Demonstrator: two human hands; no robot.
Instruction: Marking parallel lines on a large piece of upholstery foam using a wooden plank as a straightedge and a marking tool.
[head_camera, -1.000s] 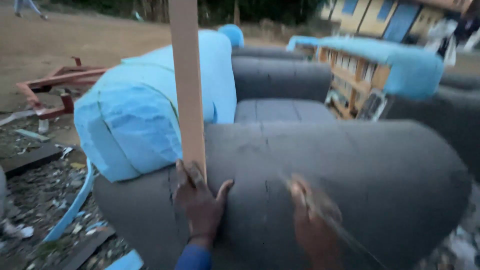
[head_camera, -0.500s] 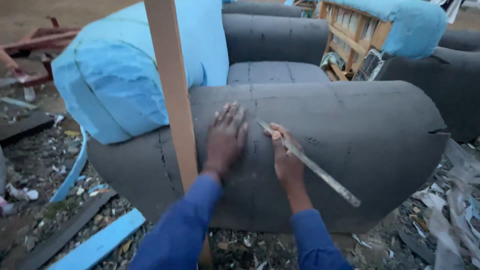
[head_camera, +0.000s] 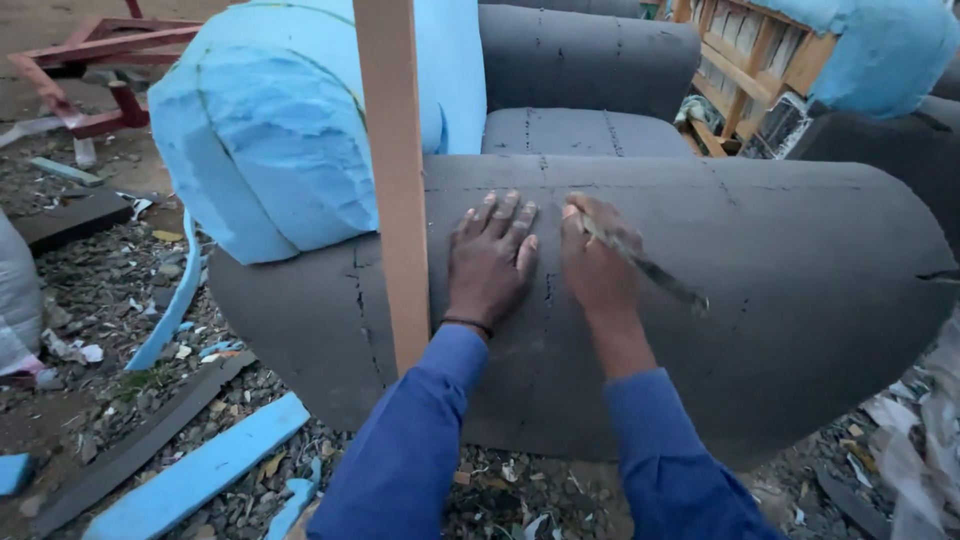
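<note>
In the head view, the left hand (head_camera: 490, 262) is lying flat, fingers spread, on the dark grey foam roll (head_camera: 760, 290) that is filling the centre and right of the frame, just right of an upright wooden slat (head_camera: 396, 180). Right beside it, the right hand (head_camera: 598, 262) is gripping a thin blade (head_camera: 650, 268), fingers closed around it, its tip pointing towards the right. Blue foam (head_camera: 260, 140) is sitting at upper left, blue offcuts (head_camera: 195, 475) lying on the littered ground at lower left.

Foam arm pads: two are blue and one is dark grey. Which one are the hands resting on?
The dark grey pad in front: the left hand lies flat on it, the right hand holds a thin blade. Both blue pads lie farther back.
</note>
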